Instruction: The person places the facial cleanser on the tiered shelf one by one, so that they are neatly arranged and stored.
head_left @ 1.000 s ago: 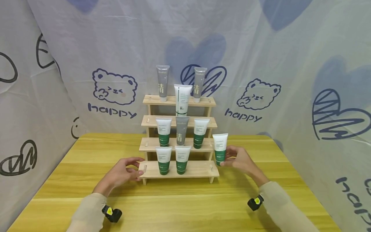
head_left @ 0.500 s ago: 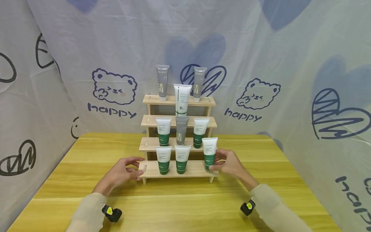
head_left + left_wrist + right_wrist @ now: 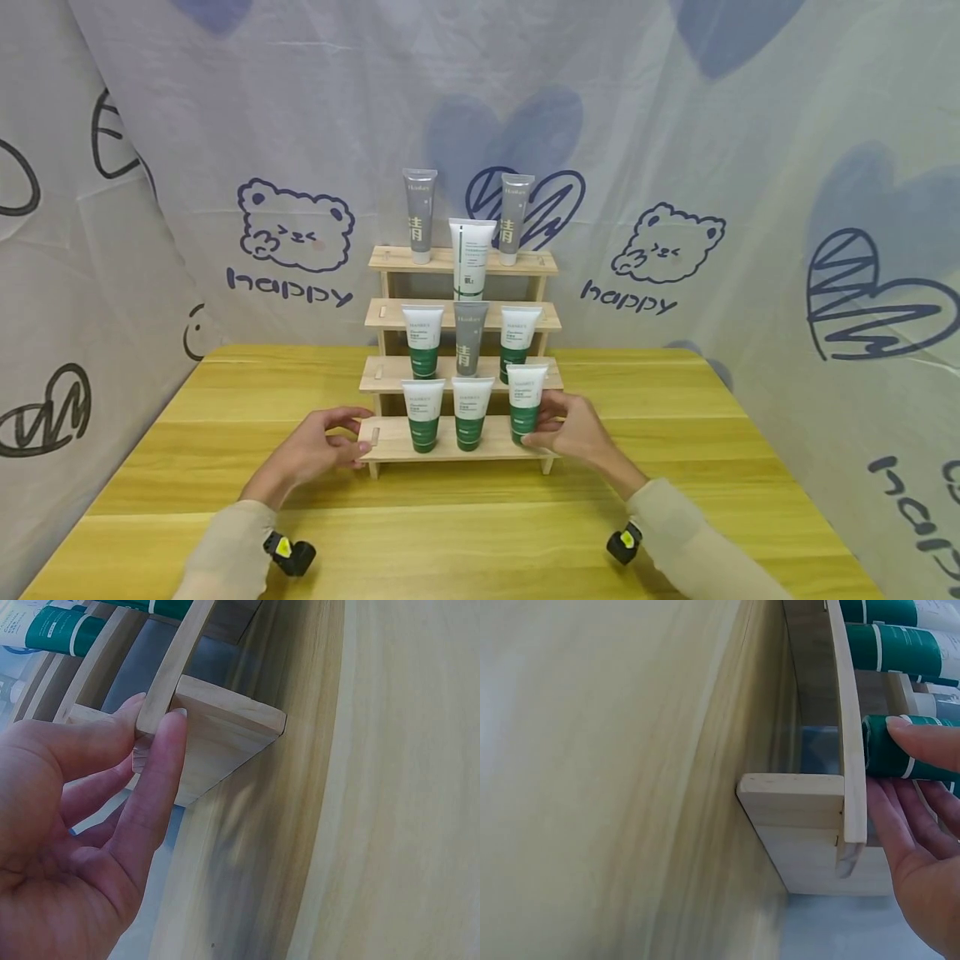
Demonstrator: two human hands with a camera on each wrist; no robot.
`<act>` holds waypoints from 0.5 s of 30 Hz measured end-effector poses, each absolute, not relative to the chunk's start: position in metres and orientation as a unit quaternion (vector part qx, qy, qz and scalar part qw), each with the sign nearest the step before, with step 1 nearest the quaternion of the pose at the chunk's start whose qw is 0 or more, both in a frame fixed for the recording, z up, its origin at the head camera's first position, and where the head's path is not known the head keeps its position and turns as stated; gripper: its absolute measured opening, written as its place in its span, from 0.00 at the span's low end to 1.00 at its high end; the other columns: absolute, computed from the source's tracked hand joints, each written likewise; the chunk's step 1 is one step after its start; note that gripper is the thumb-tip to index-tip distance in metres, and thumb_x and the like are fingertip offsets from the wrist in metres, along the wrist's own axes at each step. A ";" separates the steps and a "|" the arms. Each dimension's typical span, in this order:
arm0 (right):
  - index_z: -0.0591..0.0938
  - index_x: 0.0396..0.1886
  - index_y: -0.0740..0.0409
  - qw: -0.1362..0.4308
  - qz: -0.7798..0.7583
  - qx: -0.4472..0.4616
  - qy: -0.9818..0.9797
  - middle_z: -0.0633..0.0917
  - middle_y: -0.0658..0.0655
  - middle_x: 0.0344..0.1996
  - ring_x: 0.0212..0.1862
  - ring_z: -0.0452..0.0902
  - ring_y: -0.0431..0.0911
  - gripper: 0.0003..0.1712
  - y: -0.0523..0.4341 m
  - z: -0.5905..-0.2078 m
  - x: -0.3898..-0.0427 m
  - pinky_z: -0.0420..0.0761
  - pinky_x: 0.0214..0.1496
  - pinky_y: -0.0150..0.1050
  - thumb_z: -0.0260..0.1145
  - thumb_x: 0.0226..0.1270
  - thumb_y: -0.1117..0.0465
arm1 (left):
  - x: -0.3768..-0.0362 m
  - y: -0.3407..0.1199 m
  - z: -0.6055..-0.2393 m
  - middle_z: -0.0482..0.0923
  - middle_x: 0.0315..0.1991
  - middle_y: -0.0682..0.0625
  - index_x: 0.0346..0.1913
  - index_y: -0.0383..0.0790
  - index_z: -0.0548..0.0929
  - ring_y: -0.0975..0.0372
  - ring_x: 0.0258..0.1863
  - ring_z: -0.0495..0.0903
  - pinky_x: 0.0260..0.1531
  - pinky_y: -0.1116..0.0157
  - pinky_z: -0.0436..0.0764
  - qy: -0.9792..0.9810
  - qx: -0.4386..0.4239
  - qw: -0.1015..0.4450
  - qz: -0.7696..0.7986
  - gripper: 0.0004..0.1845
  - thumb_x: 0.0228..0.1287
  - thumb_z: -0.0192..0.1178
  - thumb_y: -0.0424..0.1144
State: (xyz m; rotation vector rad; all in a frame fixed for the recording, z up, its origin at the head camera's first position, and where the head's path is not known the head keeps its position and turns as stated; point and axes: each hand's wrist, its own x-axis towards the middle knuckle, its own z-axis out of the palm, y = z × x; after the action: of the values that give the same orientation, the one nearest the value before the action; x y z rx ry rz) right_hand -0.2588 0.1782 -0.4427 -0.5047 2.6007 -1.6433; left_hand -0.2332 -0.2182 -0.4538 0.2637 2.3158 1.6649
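Observation:
A stepped wooden display stand (image 3: 390, 432) bears several squeeze tubes. My left hand (image 3: 318, 443) pinches the left end of its lowest board (image 3: 169, 675) between thumb and finger, as the left wrist view shows. With thumb and fingers, my right hand (image 3: 576, 429) grips a white-and-green squeeze tube (image 3: 527, 400) near its green lower end. That tube is upright over the right part of the lowest step; in the right wrist view its cap end (image 3: 875, 750) is right at the board (image 3: 849, 742). Two matching tubes, a left one (image 3: 423, 415) and a middle one (image 3: 469, 413), stand beside it.
On the second step, a grey tube (image 3: 468, 342) stands between two white-and-green tubes. A taller white tube (image 3: 471, 258) is above them, and two grey tubes (image 3: 421, 212) stand on top. The stand rests on a wooden table (image 3: 450, 525) before a patterned cloth (image 3: 300, 100).
My right hand has carried the tube leftward and down, from beside the stand to over the right part of the lowest step. The left hand stays at the stand's left end.

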 end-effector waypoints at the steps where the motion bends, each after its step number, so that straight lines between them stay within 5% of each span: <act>1: 0.80 0.50 0.63 0.013 -0.527 -0.160 0.835 0.85 0.63 0.41 0.40 0.82 0.48 0.32 0.177 -0.443 -0.259 0.86 0.45 0.37 0.79 0.39 0.69 | -0.233 -0.218 -0.454 0.70 0.51 0.36 0.65 0.35 0.68 0.57 0.37 0.83 0.38 0.61 0.87 0.801 0.089 0.138 0.576 0.31 0.59 0.66 0.35; 15: 0.82 0.46 0.57 0.002 -0.527 -0.162 0.834 0.87 0.58 0.39 0.37 0.85 0.46 0.28 0.171 -0.448 -0.257 0.86 0.42 0.34 0.80 0.39 0.67 | -0.234 -0.218 -0.456 0.70 0.50 0.36 0.65 0.37 0.69 0.57 0.37 0.83 0.38 0.61 0.87 0.805 0.087 0.137 0.571 0.31 0.58 0.67 0.36</act>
State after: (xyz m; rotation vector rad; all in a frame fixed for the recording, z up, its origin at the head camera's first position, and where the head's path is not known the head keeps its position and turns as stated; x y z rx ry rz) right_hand -0.2572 0.1707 -0.4483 -0.5095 2.6181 -1.6525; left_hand -0.2336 -0.2184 -0.4565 0.2505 2.3305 1.6515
